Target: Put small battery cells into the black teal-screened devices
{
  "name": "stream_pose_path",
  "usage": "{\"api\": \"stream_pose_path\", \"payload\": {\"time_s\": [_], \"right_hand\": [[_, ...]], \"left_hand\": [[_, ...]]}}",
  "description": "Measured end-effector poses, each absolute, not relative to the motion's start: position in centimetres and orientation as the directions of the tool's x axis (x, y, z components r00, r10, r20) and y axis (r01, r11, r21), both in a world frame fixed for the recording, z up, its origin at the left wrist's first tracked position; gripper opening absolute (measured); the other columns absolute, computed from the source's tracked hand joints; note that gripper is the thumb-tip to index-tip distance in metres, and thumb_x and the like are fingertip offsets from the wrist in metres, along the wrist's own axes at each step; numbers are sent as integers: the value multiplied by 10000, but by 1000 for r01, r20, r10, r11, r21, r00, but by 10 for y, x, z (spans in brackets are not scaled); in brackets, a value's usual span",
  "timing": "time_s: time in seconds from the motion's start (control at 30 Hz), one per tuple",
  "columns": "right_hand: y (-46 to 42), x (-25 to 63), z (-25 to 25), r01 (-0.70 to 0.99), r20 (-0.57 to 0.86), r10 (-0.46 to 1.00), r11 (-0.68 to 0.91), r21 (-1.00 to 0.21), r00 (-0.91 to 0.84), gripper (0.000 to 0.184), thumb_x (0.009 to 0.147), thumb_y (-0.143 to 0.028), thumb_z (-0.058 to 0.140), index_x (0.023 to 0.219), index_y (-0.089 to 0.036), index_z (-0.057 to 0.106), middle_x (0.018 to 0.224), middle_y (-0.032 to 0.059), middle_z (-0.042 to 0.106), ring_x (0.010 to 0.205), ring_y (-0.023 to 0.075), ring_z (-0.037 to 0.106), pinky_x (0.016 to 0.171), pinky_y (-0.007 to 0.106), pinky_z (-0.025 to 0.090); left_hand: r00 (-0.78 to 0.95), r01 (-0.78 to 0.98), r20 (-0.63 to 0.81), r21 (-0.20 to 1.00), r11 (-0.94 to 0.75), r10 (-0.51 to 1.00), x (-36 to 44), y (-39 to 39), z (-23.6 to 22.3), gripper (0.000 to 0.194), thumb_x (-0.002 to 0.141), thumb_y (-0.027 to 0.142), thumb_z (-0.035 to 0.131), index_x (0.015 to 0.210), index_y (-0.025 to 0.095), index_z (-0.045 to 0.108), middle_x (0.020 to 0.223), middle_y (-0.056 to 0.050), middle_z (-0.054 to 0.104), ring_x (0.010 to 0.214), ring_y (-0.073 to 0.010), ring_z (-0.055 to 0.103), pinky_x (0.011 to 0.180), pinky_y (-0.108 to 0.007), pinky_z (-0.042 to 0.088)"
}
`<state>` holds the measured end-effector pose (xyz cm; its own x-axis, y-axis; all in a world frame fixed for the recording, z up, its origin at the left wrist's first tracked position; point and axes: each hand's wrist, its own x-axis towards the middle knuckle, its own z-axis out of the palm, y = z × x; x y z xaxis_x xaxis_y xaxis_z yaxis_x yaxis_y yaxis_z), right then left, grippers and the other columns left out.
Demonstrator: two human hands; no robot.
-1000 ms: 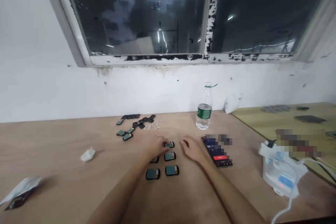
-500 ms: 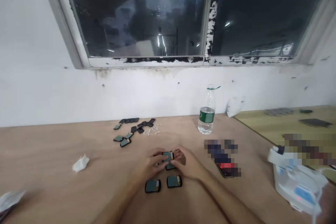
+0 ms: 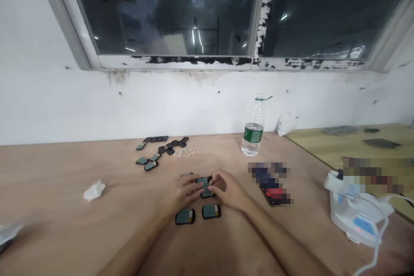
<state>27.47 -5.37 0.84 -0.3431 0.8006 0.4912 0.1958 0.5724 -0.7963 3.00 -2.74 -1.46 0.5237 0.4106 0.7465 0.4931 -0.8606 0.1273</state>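
Between my hands is a small black-framed device (image 3: pixel 202 182) with a grey-green panel. My left hand (image 3: pixel 185 192) is closed on its left side, thumb over the panel. My right hand (image 3: pixel 228 190) pinches at its right edge, where a small pale bit shows by the fingertips, too small to name. Just below lies a second such device (image 3: pixel 208 193), partly covered by the held one and my fingers. Nearer to me lie a left device (image 3: pixel 185 216) and a right device (image 3: pixel 211 211), panels up. Behind my left hand another dark-rimmed piece (image 3: pixel 186 175) is mostly hidden.
Farther back are several black pieces (image 3: pixel 170 151), green-panelled devices (image 3: pixel 151 165) and small white bits (image 3: pixel 183 151). A water bottle (image 3: pixel 252 133) stands near the wall. Crumpled tissue (image 3: pixel 94 190) lies left; a blurred-out phone-like item (image 3: pixel 274 200) and a white corded device (image 3: pixel 352 215) lie right.
The view has tipped slightly down, so everything sits higher in the picture. The held device has shifted a little left against the one below it, and a piece behind my left hand shows more.
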Motion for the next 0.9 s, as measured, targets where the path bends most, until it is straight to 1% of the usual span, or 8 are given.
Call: {"api": "stream_pose_path", "payload": {"time_s": [0.13, 0.23, 0.37, 0.53, 0.63, 0.73, 0.83, 0.9], "right_hand": [[-55, 275, 14, 264, 572, 757, 649, -714, -316, 91, 947, -281, 624, 888, -212, 612, 1029, 54, 649, 985, 199, 629, 902, 333, 514], [-54, 274, 16, 256, 550, 792, 608, -752, -266, 103, 927, -297, 655, 872, -211, 646, 918, 34, 694, 885, 189, 644, 854, 319, 510], [-43, 286, 16, 228, 538, 840, 537, -812, -64, 158, 890, -348, 678, 924, -193, 677, 883, 43, 719, 815, 190, 659, 761, 297, 519], [-21, 319, 11, 545, 584, 811, 478, -688, 25, 73, 818, -193, 622, 849, -178, 686, 816, 43, 698, 736, 178, 613, 716, 277, 482], [-14, 332, 5, 684, 472, 882, 357, -636, -21, 117, 739, -95, 611, 758, -178, 692, 763, 39, 711, 693, 169, 609, 688, 260, 455], [-13, 336, 0, 722, 332, 942, 260, -641, -45, 146, 719, -74, 617, 708, -181, 715, 733, 43, 739, 672, 170, 626, 660, 249, 438], [-13, 337, 0, 713, 283, 958, 233, -661, -50, 156, 770, -116, 608, 690, -182, 724, 732, 50, 753, 675, 176, 641, 655, 248, 432], [-13, 338, 3, 705, 315, 949, 238, -669, -21, 186, 813, -143, 580, 703, -183, 724, 743, 51, 754, 691, 180, 643, 665, 250, 430]], "left_hand": [[513, 478, 753, 149, -866, 413, 29, -23, -18, 145, 990, 310, 651, 1058, 254, 765, 1147, -87, 752, 993, -227, 755, 866, -347, 664], [501, 469, 749, 187, -863, 434, 30, -20, -18, 140, 981, 312, 666, 1061, 250, 762, 1140, -83, 749, 980, -214, 752, 859, -339, 663], [496, 499, 701, 253, -829, 513, 36, -10, -14, 169, 975, 361, 665, 1033, 245, 773, 1117, -64, 753, 989, -203, 740, 899, -350, 639], [567, 544, 554, 304, -782, 610, 46, 10, -5, 150, 907, 369, 719, 926, 238, 787, 1051, -56, 765, 966, -212, 724, 887, -335, 594], [581, 597, 466, 313, -739, 667, 52, 17, -1, 119, 853, 338, 748, 834, 221, 763, 960, -50, 765, 914, -223, 712, 855, -339, 571], [572, 646, 408, 310, -697, 711, 57, 20, 2, 108, 834, 323, 754, 804, 220, 750, 885, -37, 760, 886, -231, 703, 832, -340, 554], [547, 664, 375, 349, -661, 748, 56, 23, 8, 110, 803, 336, 784, 815, 228, 769, 953, -46, 777, 951, -253, 711, 880, -357, 550], [528, 654, 366, 400, -642, 766, 48, 25, 17, 168, 782, 389, 810, 827, 229, 790, 1033, -69, 782, 1018, -279, 710, 916, -382, 549]]}}
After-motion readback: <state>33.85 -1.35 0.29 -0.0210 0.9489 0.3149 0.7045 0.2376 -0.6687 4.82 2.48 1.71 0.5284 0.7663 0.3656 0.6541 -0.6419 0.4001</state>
